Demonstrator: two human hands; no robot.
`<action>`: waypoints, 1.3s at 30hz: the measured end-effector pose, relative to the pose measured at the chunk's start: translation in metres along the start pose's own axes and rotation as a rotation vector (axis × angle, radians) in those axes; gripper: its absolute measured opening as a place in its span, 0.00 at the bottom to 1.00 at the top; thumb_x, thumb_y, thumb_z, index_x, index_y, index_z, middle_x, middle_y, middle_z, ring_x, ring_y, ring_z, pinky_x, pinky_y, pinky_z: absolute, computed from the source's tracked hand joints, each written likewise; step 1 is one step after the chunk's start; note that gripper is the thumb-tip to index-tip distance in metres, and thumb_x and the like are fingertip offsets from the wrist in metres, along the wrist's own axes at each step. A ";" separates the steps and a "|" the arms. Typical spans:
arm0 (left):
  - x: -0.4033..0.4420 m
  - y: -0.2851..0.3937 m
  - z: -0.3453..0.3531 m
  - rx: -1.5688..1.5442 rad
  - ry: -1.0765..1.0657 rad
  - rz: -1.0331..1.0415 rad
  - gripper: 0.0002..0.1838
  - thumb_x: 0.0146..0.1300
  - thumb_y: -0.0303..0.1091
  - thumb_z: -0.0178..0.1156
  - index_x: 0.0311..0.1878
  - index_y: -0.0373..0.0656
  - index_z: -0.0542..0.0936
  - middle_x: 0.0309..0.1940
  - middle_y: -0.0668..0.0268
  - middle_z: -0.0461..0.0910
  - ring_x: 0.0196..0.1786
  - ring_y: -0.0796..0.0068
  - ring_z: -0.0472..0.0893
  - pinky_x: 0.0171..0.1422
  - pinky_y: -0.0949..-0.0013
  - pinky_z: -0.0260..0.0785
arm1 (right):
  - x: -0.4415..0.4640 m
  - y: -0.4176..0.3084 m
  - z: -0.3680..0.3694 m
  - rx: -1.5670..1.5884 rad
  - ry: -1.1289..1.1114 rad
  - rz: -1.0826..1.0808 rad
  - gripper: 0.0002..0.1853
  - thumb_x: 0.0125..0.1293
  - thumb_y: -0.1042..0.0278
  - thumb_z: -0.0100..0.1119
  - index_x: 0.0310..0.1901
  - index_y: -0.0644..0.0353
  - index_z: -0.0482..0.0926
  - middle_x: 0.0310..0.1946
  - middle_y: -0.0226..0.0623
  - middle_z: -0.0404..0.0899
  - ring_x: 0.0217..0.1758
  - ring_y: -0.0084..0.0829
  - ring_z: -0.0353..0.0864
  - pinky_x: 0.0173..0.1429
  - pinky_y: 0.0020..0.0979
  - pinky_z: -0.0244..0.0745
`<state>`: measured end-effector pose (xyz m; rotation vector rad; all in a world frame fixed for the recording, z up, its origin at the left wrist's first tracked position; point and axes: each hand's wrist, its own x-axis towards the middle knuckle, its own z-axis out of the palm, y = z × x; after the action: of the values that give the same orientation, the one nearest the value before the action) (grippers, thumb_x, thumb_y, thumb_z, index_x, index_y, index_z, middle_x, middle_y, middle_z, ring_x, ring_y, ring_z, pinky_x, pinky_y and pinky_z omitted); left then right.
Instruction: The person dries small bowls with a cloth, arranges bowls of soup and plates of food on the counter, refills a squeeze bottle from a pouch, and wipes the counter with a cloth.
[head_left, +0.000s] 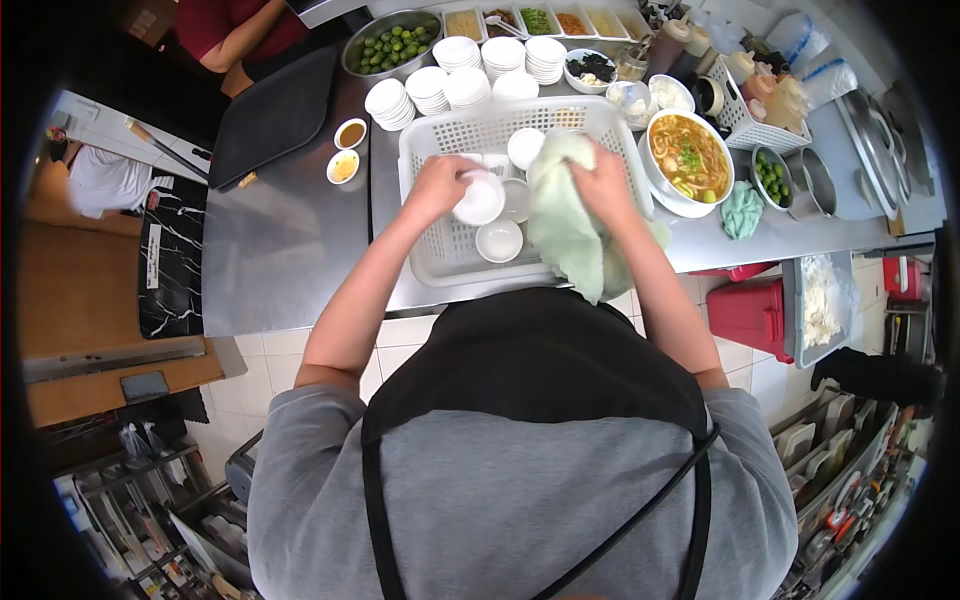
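Left hand [438, 188] pinches a white bowl [479, 199] at its rim; right hand [602, 188] grips a green cloth [568, 205], fingers bunched.
The bowl, round without a long axis, lies between both hands, nearer the left, over the basket [408, 150]; it looks shallow, plain, slightly blurred. The cloth hangs rightward, limp.
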<state>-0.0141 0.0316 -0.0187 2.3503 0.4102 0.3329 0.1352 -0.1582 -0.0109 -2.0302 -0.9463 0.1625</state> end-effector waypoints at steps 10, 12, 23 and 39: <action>-0.007 -0.002 0.047 0.212 0.089 0.070 0.12 0.44 0.27 0.61 0.35 0.38 0.76 0.32 0.56 0.74 0.35 0.53 0.76 0.40 0.58 0.69 | 0.006 0.020 -0.032 0.334 0.251 0.093 0.19 0.54 0.70 0.56 0.48 0.66 0.68 0.43 0.47 0.75 0.47 0.36 0.74 0.51 0.29 0.66; 0.004 -0.005 0.060 0.325 -0.004 0.075 0.11 0.45 0.26 0.60 0.35 0.39 0.76 0.33 0.55 0.74 0.35 0.53 0.76 0.40 0.58 0.69 | 0.006 0.015 -0.025 0.325 0.310 0.041 0.25 0.52 0.73 0.56 0.54 0.62 0.64 0.50 0.45 0.69 0.53 0.36 0.69 0.55 0.30 0.63; 0.009 0.063 0.021 -0.109 0.239 0.050 0.12 0.47 0.23 0.55 0.38 0.37 0.79 0.19 0.57 0.77 0.21 0.70 0.76 0.31 0.69 0.69 | 0.008 -0.014 0.020 -0.079 -0.022 -0.087 0.25 0.47 0.69 0.61 0.49 0.61 0.66 0.40 0.55 0.73 0.44 0.51 0.73 0.48 0.42 0.69; 0.053 0.019 0.090 0.434 -0.078 -0.071 0.05 0.49 0.29 0.56 0.28 0.38 0.79 0.29 0.51 0.78 0.34 0.56 0.79 0.40 0.58 0.71 | 0.005 0.036 -0.037 0.220 0.368 0.053 0.18 0.56 0.69 0.53 0.48 0.59 0.62 0.45 0.48 0.70 0.50 0.42 0.70 0.53 0.34 0.63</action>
<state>0.0702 -0.0165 -0.0628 2.7507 0.5730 0.1250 0.1756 -0.1915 -0.0141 -1.8009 -0.6159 -0.0757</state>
